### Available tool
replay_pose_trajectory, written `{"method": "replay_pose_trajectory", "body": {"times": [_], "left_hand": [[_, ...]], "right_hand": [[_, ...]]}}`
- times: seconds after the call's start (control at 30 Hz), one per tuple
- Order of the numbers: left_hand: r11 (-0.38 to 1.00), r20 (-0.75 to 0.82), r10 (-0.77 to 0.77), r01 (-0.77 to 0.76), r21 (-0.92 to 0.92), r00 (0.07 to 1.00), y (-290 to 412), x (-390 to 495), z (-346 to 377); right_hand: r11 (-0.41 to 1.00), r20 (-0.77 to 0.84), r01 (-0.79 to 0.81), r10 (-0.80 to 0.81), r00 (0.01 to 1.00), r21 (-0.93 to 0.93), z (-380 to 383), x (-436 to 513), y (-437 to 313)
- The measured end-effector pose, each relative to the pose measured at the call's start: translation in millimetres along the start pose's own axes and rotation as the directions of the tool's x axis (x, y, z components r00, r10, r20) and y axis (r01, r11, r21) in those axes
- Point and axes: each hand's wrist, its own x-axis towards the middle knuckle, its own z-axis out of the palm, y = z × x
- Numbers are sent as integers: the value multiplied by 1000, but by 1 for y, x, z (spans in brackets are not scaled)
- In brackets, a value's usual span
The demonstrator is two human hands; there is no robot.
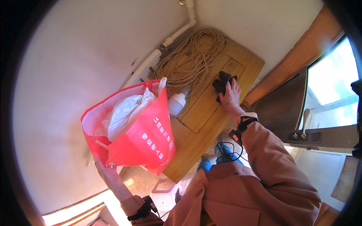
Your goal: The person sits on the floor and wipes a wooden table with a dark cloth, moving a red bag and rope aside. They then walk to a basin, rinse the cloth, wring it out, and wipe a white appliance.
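Observation:
My left hand is at the lower edge of a red shopping bag, its fingers partly hidden by the bag. White printed writing runs down the bag's side, and a white plastic bag sits inside its open mouth. Over a wooden tabletop, my right hand has its fingers on a crumpled dark cloth that lies on the wood. A pale spray bottle is between the red bag and the cloth, its lower part partly covered by the bag.
A large coil of tan rope covers the table's far end. White pipes run along the wall there. On the right stands a door with a lever handle. A pink plastic stool is on the floor by the near table corner.

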Motion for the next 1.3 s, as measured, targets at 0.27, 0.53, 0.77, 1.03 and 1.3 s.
{"method": "replay_pose_trajectory", "body": {"times": [0.27, 0.53, 0.77, 1.03, 1.3], "left_hand": [[540, 145, 672, -614, 575, 727, 32, -99, 99], [283, 823, 218, -841, 461, 525, -119, -83, 326], [69, 832, -29, -829, 554, 554, -196, -35, 407], [-8, 826, -132, -834, 552, 548, -202, -29, 435], [157, 830, -16, -818, 553, 558, -202, -25, 437]], "right_hand": [[995, -39, 80, -78, 996, 58, 4, 19, 12], [976, -74, 157, -148, 986, 152, 3, 21, 22], [954, -114, 227, -208, 971, 193, -1, 26, 25], [966, -27, 188, -187, 982, 179, -5, 28, 22], [962, -21, 193, -193, 981, 193, -14, 28, 20]]}}
